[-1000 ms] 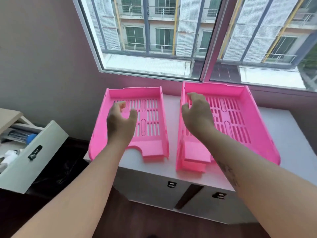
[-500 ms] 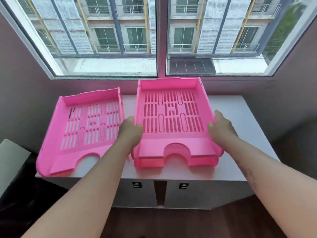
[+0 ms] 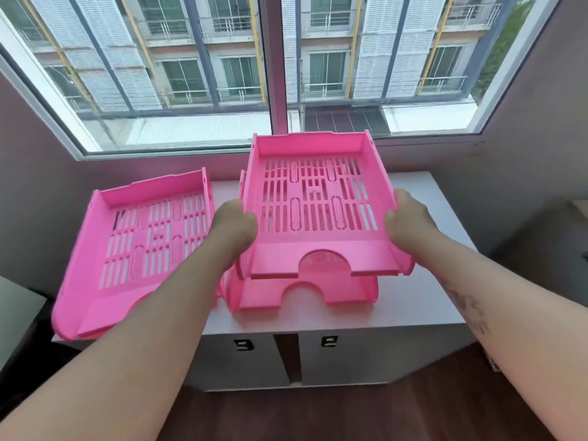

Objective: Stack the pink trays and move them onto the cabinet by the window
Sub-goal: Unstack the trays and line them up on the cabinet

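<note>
Three pink slotted trays are on or over the white cabinet point(image 3: 423, 300) under the window. The top pink tray point(image 3: 318, 202) is raised and tilted, held by both side walls. My left hand point(image 3: 234, 222) grips its left wall and my right hand point(image 3: 409, 219) grips its right wall. Directly below it a second pink tray point(image 3: 270, 300) rests on the cabinet, mostly hidden; only its front lip with a round cut-out shows. A third pink tray point(image 3: 143, 237) lies flat to the left, partly behind my left forearm.
The window frame point(image 3: 273, 74) and sill rise just behind the trays. The cabinet has two doors with small dark handles point(image 3: 243, 345). Purple walls close in on both sides. A dark object sits low at the left edge, and dark wood floor lies below.
Both hands closed on the sides of the upper right tray and lifted it off the tray beneath. The left tray has not moved. The view shifted right, then closer.
</note>
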`<state>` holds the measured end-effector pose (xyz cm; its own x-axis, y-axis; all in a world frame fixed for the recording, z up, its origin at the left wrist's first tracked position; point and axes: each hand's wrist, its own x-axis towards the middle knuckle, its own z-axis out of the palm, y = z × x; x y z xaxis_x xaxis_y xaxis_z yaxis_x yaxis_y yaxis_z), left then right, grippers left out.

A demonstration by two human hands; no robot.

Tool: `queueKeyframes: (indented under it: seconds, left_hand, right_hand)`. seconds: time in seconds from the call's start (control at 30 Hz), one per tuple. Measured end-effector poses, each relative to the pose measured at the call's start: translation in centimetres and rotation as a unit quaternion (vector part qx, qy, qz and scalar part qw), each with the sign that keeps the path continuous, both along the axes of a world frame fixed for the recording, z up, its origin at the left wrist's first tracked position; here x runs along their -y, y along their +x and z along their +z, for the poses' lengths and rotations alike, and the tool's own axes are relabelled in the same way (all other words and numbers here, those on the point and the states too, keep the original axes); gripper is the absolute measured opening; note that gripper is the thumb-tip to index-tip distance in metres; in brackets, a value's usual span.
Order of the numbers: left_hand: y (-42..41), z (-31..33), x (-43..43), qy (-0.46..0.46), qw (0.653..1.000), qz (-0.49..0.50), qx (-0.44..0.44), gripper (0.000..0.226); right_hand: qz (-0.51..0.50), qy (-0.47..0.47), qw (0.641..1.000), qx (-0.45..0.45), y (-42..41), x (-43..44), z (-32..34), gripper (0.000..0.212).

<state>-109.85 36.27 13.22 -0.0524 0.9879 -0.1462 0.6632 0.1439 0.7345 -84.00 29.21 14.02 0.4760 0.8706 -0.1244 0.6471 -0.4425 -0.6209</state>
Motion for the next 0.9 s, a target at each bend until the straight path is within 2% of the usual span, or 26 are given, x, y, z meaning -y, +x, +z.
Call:
queueKeyframes:
  seconds: [0.23, 0.5, 0.63, 0.8, 0.9]
  left_hand:
    - [8.7, 0.3, 1.7, -0.005, 0.997, -0.079, -0.003, 0.035]
    - [17.7, -0.2, 4.0, -0.042, 0.990, -0.138, 0.006, 0.039]
    - [19.4, -1.4, 4.8, -0.080, 0.982, -0.167, -0.022, 0.044]
    - [20.0, -1.7, 5.4, -0.084, 0.980, -0.179, -0.026, 0.054]
    - [20.4, -1.7, 6.0, -0.084, 0.975, -0.203, -0.044, 0.058]
  right_hand:
    - [-0.069, 0.024, 0.997, -0.029, 7.5, 4.5, -0.2, 0.042]
    - [-0.100, 0.033, 0.994, -0.009, 15.7, 8.4, -0.6, 0.048]
    - [-0.107, 0.029, 0.994, -0.008, 17.8, 9.5, -2.1, 0.048]
    - [-0.104, 0.031, 0.993, -0.046, 18.6, 10.0, -4.1, 0.049]
    - [-0.104, 0.018, 0.994, -0.032, 20.1, 10.1, -3.8, 0.049]
